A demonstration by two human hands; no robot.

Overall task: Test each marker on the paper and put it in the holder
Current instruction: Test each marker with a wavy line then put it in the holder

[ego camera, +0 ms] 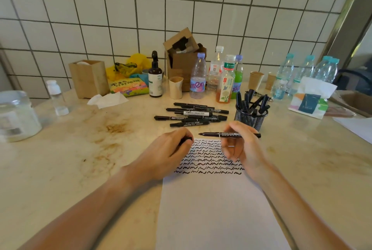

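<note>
The right hand pinched a black marker near its middle, level above the top edge of the paper, its uncapped tip pointing left and its tail jutting right of the fingers. The left hand curled round a small dark piece, probably the cap, mostly hidden by the fingers. Untested markers lay heaped behind, just left of the mesh holder, already holding several. Both hands covered parts of the scribbled rows.
</note>
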